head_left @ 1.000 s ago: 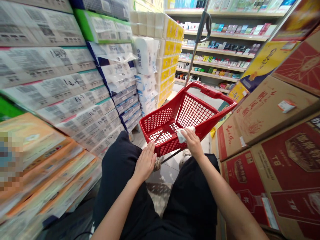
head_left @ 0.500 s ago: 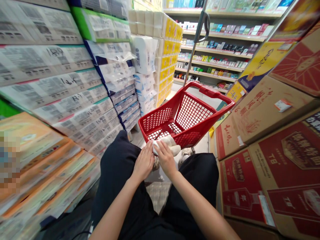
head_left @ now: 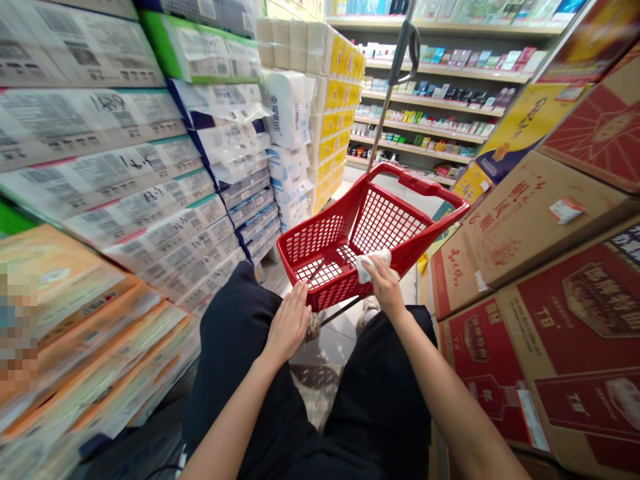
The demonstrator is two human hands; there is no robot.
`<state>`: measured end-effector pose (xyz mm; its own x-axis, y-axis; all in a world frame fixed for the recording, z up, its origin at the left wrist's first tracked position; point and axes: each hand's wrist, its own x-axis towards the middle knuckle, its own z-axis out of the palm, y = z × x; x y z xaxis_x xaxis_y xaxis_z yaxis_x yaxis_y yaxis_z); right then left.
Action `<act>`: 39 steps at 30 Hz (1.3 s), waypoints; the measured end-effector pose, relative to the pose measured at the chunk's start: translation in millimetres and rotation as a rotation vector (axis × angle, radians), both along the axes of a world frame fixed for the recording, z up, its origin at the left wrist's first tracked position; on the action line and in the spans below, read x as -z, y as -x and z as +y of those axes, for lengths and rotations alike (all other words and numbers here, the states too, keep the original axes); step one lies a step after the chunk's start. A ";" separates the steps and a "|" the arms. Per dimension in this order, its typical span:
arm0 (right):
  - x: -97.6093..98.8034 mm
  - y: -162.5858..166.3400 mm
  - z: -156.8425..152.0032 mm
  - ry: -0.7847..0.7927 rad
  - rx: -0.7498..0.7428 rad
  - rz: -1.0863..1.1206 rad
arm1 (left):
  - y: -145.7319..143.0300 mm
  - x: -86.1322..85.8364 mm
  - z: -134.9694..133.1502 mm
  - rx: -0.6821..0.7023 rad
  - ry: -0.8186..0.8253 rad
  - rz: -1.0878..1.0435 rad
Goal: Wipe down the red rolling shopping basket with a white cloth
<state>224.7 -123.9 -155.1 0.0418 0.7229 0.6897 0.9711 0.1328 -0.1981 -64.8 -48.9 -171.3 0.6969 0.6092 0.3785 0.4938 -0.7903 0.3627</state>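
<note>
A red plastic shopping basket (head_left: 330, 233) with lattice sides and a raised handle stands tilted between my knees. My right hand (head_left: 385, 283) presses a white cloth (head_left: 374, 262) against the rim of its near side, toward the right corner. The fingers lie bent over the cloth. My left hand (head_left: 293, 320) rests at the near left corner of the basket, fingers stretched out and side by side, with nothing in it. Inside the basket only the lattice floor and a dark rod seen through it show.
Stacked packs of tissue paper (head_left: 165, 193) rise on the left, with orange packs (head_left: 125, 327) lower down. Cardboard cartons (head_left: 505, 247) are piled close on the right. Behind the basket stand a metal pole (head_left: 387, 100) and shelves (head_left: 440, 70) of small boxed goods.
My right hand has slid the white cloth rightward and slightly up along the basket's near rim, away from my left hand. My left hand has stayed at the corner.
</note>
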 end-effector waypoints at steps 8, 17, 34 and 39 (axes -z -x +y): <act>5.4 59.0 5.1 -0.051 0.126 0.131 | -1.2 0.2 -1.3 0.003 -0.003 -0.010; 20.7 143.0 7.5 0.032 -0.077 -0.019 | 0.6 0.5 -0.9 -0.009 -0.014 0.019; 4.7 45.8 6.6 -0.063 0.217 0.144 | -0.8 -0.6 -1.1 0.001 -0.001 0.002; 16.3 137.0 7.8 0.019 0.074 0.107 | -0.5 0.5 -1.1 0.001 -0.009 0.002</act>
<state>87.7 -116.1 -171.4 0.1684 0.7279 0.6647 0.9514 0.0565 -0.3028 -64.3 -50.0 -171.8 0.6980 0.6051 0.3830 0.4938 -0.7940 0.3545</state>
